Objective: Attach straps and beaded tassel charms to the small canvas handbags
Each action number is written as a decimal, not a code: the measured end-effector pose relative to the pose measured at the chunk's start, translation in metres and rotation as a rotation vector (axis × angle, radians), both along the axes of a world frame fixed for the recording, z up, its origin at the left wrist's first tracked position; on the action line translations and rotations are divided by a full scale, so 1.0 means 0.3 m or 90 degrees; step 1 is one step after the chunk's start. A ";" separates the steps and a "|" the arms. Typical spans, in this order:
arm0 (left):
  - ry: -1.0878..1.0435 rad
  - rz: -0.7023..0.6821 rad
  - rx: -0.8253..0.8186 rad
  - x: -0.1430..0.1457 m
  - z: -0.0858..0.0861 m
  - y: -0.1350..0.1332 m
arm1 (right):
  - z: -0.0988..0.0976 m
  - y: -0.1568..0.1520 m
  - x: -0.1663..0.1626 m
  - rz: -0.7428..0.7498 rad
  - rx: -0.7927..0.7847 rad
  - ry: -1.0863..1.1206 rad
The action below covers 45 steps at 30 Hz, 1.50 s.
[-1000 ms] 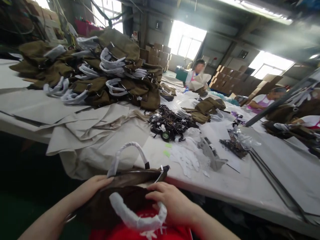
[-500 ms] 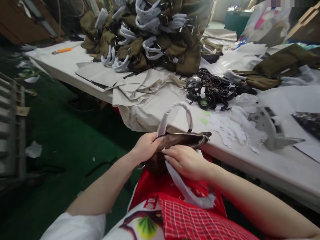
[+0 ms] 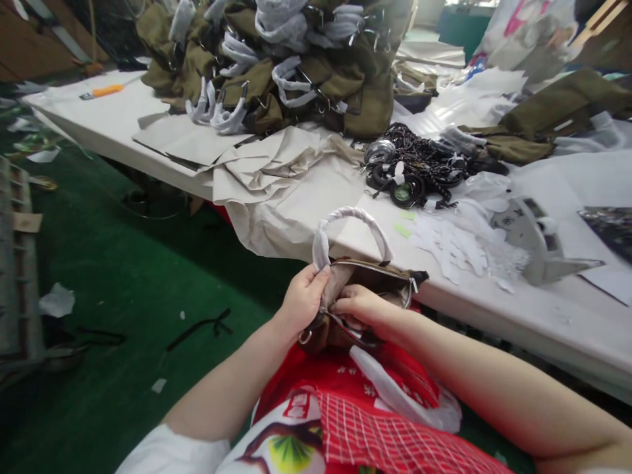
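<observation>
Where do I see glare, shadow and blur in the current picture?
Head view throughout: glare on pale sheeting; shadow on green floor below the table; dimness inside the bag by the right hand; print on red apron too soft to read.

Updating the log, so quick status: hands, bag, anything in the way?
Left hand gripping bag by its left end. Right hand partly inside, grip hidden. Bag unzipped, near table edge. Near wrapped handle droops over red apron, not blocking.

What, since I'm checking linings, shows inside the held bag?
Pale lining and part of the right hand show inside the open bag. That hand and the bag's near side hide the bottom.
</observation>
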State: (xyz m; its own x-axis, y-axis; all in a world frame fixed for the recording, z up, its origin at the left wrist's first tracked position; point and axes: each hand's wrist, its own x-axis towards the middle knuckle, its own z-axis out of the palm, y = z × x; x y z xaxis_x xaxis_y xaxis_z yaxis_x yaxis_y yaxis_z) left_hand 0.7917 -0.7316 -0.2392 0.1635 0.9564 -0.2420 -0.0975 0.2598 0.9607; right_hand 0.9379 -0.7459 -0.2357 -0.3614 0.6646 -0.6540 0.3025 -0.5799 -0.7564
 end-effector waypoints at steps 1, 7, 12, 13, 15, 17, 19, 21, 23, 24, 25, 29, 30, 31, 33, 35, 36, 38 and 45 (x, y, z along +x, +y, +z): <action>0.028 -0.006 0.021 0.006 0.000 0.001 | -0.002 0.001 -0.003 0.014 -0.001 0.004; 0.156 -0.108 0.091 -0.016 0.028 0.053 | 0.040 0.019 0.047 0.207 0.460 -0.376; 0.215 -0.154 0.110 -0.043 0.062 0.104 | 0.071 0.058 0.107 0.234 0.518 -0.660; 0.222 -0.148 0.106 -0.045 0.064 0.110 | 0.071 0.058 0.111 0.230 0.545 -0.654; 0.232 -0.152 0.089 -0.046 0.064 0.119 | 0.067 0.050 0.109 0.247 0.625 -0.594; 0.237 -0.174 0.077 -0.044 0.062 0.123 | 0.061 0.040 0.099 0.293 0.682 -0.518; 0.243 -0.186 0.075 -0.040 0.060 0.124 | 0.055 0.036 0.089 0.350 0.698 -0.482; 0.267 -0.164 0.095 -0.037 0.061 0.123 | 0.047 0.036 0.079 0.386 0.712 -0.486; 0.324 -0.123 0.147 -0.038 0.066 0.122 | 0.043 0.036 0.070 0.413 0.734 -0.480; 0.357 -0.100 0.179 -0.039 0.068 0.123 | 0.044 0.033 0.068 0.420 0.745 -0.470; 0.386 -0.079 0.207 -0.042 0.071 0.124 | 0.048 0.030 0.067 0.427 0.753 -0.456; 0.424 -0.091 0.241 -0.058 0.078 0.142 | 0.118 0.012 0.110 0.395 0.813 -0.353; 0.417 -0.116 0.233 -0.062 0.078 0.148 | 0.146 0.015 0.138 0.328 0.847 -0.330; 0.407 -0.141 0.223 -0.065 0.078 0.153 | 0.172 0.024 0.174 0.222 0.883 -0.327; 0.391 -0.175 0.207 -0.068 0.077 0.160 | 0.207 0.073 0.266 -0.049 0.910 -0.402; 0.383 -0.184 0.206 -0.067 0.074 0.161 | 0.201 0.158 0.363 -0.218 0.830 -0.563; 0.379 -0.184 0.209 -0.066 0.073 0.159 | 0.181 0.207 0.405 -0.191 0.755 -0.643; 0.365 -0.179 0.217 -0.063 0.069 0.153 | 0.118 0.299 0.461 -0.049 0.592 -0.777; 0.338 -0.169 0.197 -0.084 0.064 0.131 | -0.046 0.390 0.464 0.067 0.517 -0.867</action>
State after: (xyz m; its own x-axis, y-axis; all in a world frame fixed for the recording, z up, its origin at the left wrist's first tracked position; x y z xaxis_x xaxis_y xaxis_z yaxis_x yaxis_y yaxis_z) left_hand 0.7666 -0.6924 -0.2200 0.3367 0.9386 -0.0756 0.4388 -0.0853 0.8945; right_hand 1.0772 -0.6290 -0.2494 0.1081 0.9941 -0.0111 0.9940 -0.1079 0.0175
